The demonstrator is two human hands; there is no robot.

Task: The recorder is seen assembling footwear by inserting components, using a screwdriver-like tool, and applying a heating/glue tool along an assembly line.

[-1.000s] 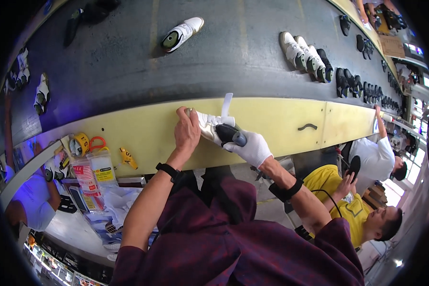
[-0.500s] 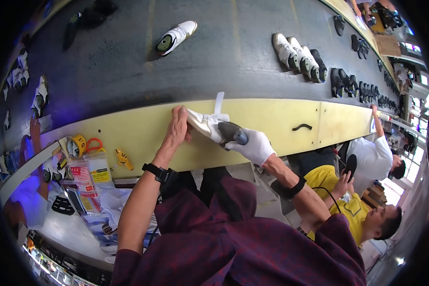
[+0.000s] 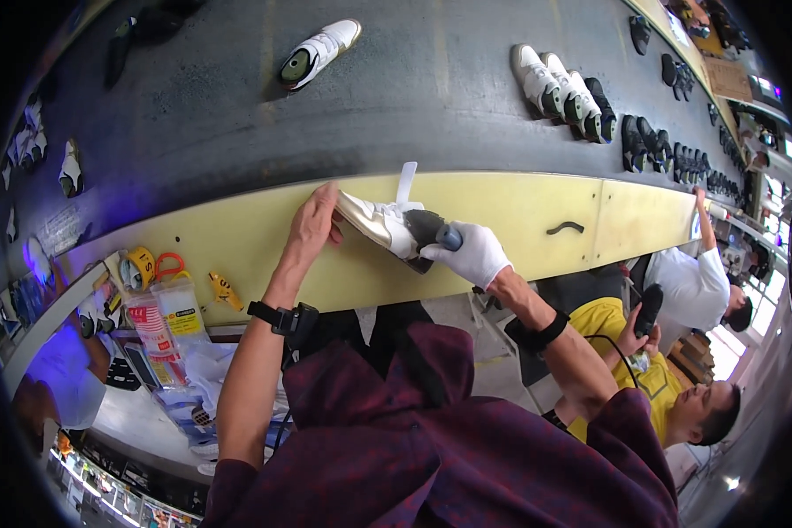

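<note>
Rising from the lower middle of the frame, both forearms stretch up out of maroon sleeves toward the yellow counter [image 3: 519, 207]. The left arm, with a black watch [image 3: 268, 314] at the wrist, runs nearly straight up; the left hand [image 3: 312, 224] lies open, fingers together and flat, against the toe end of a white shoe [image 3: 380, 224] at the centre of the frame. The right arm comes in at a slant from the lower right with a black band on the forearm. The right hand [image 3: 471, 255], in a white glove, has its fingers curled around a dark tool [image 3: 431, 233] pressed to the shoe's heel end. The shoe lies on its side on the counter edge, a white strip standing up from it. Beyond, on the dark belt [image 3: 238, 114], another white shoe [image 3: 319, 53] sits at upper centre and a row of shoes [image 3: 563, 88] at upper right.
</note>
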